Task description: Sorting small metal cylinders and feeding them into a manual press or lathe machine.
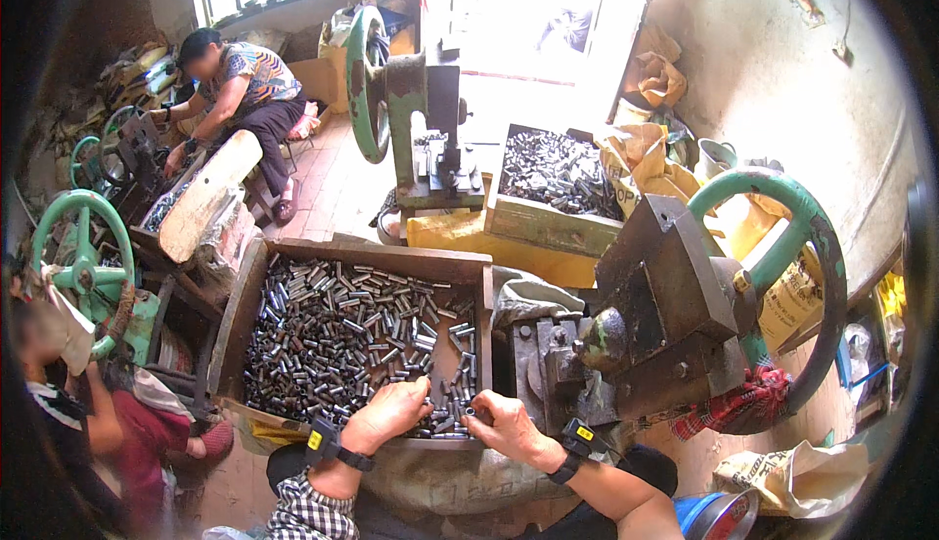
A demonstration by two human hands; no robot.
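Note:
A wooden tray [227,335] full of short, shiny metal tubes [337,320] lies in front of me. My left hand [393,411] is over its near edge, fingers curled and pinched together; what they hold, if anything, is hidden. My right hand [509,428] is at the tray's near right corner, thumb and fingertips closed on a small metal tube [470,411] with its round end showing. Just right of that hand stands a hand press [665,305], a dark metal block with a green handwheel [822,237]; neither hand touches it.
Another green press [416,129] stands beyond the tray, beside a second tray [543,222] of metal pieces. A co-worker [245,90] sits at a press far left; another person [88,393] sits near left by a green handwheel [83,276]. A checked red cloth [738,403] hangs below my press.

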